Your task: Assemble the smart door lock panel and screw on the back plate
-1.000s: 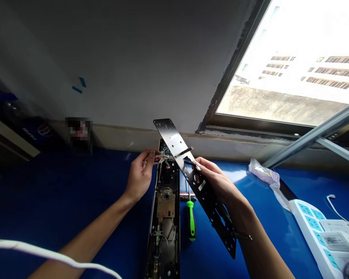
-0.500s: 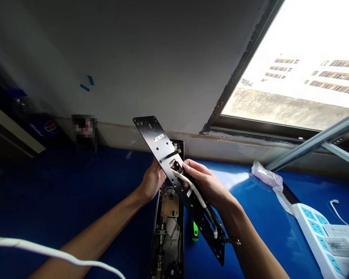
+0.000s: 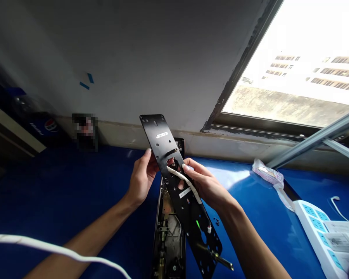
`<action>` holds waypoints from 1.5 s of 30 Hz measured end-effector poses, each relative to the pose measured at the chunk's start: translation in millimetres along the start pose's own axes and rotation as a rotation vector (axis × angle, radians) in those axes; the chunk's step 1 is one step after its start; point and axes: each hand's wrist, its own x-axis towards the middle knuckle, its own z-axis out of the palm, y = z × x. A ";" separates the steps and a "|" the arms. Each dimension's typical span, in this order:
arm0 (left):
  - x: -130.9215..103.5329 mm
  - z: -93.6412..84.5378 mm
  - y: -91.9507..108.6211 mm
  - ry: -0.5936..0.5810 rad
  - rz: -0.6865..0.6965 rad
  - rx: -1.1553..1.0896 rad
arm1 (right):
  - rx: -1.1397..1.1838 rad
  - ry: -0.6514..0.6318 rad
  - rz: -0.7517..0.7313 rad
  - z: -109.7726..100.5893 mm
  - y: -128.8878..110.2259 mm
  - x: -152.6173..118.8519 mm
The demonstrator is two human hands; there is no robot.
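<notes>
Black plate (image 3: 189, 211) up in front of the wall (image 3: 113, 77), tilted, top end leaning left, over the open housing (image 3: 171, 232) on the blue table (image 3: 110, 186). Right hand (image 3: 211, 186) clamped on plate's right edge, thumb on near face, fingers behind, partly seen through a hole. Left hand (image 3: 141, 176) at the left edge, thumb up beside it, fingers going behind; can't tell what they grip, if anything. Hands apart, one each side of plate. White cable (image 3: 187, 181) comes through the plate's cutout and runs down its face by right hand; small white connector (image 3: 209, 229) lower down. Metal post (image 3: 223, 261) sticks out near bottom end. Bit of green (image 3: 197, 223) shows through a slot. Screws (image 3: 217, 221) on table just right of plate. Power strip (image 3: 317, 224) far right, bag (image 3: 267, 172) behind it, bottle (image 3: 43, 126) far left, white cord (image 3: 61, 251) across left forearm.
</notes>
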 end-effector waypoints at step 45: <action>17.2 -24.9 0.6 -0.393 -0.190 0.523 | -0.934 -0.142 -0.186 -28.4 -44.5 -32.9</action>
